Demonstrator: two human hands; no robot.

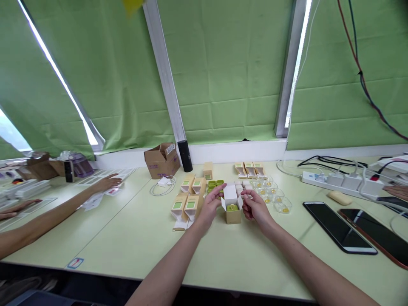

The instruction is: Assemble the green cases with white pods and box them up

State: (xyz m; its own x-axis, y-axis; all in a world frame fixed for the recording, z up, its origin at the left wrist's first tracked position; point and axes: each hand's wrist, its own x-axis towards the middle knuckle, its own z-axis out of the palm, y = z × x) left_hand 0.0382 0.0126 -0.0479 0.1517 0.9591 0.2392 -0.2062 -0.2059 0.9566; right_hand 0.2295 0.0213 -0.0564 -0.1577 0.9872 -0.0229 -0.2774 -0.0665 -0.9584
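Observation:
A small tan cardboard box stands upright on the table before me, its white lid flap raised and its side flaps spread. Inside it sits a green piece with a pale ring-shaped mark on top. My left hand grips the box's left side near the flap. On the other side, the curled fingers of my right hand pinch the right flap. Just behind the box are green containers and white containers, partly hidden by my hands and the lid.
Tan boxes with open flaps stand at left, more boxes behind. Clear cups lie at right, near phones and a power strip. A carton and black cylinder stand behind. Another person's arm reaches in at left.

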